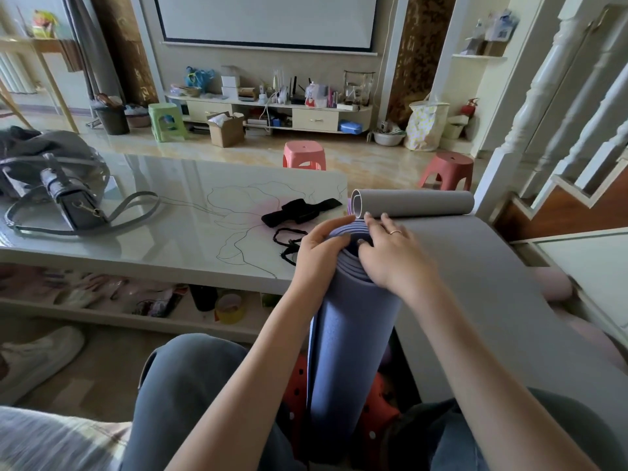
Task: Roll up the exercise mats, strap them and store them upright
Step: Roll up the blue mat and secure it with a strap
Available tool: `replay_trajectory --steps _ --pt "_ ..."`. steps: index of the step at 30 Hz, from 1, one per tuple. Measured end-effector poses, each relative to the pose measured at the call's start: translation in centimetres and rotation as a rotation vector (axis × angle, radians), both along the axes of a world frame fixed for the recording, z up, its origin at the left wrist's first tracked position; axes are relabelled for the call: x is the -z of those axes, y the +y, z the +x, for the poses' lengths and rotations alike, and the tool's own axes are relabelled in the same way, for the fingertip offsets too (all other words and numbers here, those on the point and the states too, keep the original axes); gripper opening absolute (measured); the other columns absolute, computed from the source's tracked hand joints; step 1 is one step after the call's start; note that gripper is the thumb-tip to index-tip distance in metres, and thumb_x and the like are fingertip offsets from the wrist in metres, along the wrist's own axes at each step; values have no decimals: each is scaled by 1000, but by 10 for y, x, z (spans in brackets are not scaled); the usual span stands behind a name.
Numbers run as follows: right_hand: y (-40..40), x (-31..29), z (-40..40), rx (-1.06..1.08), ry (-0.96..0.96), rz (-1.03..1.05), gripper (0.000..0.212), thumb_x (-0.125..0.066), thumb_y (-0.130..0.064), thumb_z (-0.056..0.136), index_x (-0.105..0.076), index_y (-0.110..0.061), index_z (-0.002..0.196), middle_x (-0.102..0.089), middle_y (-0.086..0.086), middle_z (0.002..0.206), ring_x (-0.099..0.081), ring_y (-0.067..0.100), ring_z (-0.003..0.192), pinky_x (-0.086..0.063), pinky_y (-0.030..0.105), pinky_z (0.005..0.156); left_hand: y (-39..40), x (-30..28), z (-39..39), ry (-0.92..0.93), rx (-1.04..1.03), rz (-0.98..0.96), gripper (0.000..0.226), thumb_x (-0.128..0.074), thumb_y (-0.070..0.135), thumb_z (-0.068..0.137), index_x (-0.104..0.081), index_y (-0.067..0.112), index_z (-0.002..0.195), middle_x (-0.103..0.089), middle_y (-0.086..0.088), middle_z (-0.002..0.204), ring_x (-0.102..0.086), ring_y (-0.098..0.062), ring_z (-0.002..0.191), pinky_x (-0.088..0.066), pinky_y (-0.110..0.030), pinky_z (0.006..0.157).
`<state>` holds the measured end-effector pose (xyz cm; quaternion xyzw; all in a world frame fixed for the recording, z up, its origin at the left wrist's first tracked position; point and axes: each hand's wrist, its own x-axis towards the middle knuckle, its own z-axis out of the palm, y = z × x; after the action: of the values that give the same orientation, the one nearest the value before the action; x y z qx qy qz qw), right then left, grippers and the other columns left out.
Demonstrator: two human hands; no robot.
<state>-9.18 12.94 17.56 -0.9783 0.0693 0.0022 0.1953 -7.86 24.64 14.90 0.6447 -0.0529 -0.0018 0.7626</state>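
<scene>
Two mats are before us. We hold the blue mat (353,334) rolled and upright between our knees, its long axis running up from the floor to our hands, so its spiral end faces us. Both hands sit together on that top end: our left hand (319,246) curls round the left rim, and our right hand (390,249) lies over the right side with fingers pressed down into the coil. Neither is nearer; they meet at the same spot.

Beyond and to the right, the grey mat (475,266) lies mostly flat, only its far end curled into a small roll.

We judge the blue roll is being tightened or evened at the end, with strapping next. That move turns on the straps: the black strap (300,212) and a thin cord (289,241) lie on the desk (170,212), just left of our left hand, which would reach them first while the right steadies the roll.
</scene>
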Motion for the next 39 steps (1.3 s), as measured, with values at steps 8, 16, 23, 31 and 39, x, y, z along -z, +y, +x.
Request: replay_trajectory --steps 8,16,23,31,39 --pt "-33 16 -2 2 -332 827 43 -48 -54 87 -67 -27 113 -72 -12 106 -65 2 99 -48 31 93 25 10 8 179 192 -182 23 -51 37 96 -71 32 106 -75 5 95 -68 -16 91 -49 -35 93" --pt "-73 68 82 36 -133 818 42 -49 -13 99 -75 -27 69 -73 -10 70 -65 0 64 -49 38 89 81 63 131 213 -113 664 19 -59 18 91 -70 18 105 -72 4 92 -62 -12 75 -44 -22 62" --pt "-19 116 243 -308 3 310 26 -60 -26 94 -63 -20 119 -60 -8 116 -57 15 108 -45 30 94 63 132 220 -161 43 1329 35 -50 21 95 -59 30 128 -46 5 145 -41 -19 133 -36 -38 105" --pt "-4 155 310 -187 -134 29 14 -68 -26 87 -63 -17 77 -64 1 75 -62 24 77 -49 30 67 78 159 223 -18 125 1310 82 -55 31 94 1 34 154 -44 1 147 -34 -18 140 -3 -51 117" --pt "-14 98 287 -63 -353 907 20 -51 -6 98 -47 -18 82 -65 10 72 -65 9 52 -57 26 56 63 122 216 62 146 575 89 -58 29 76 -13 32 153 -24 4 158 -17 -11 146 -9 -39 119"
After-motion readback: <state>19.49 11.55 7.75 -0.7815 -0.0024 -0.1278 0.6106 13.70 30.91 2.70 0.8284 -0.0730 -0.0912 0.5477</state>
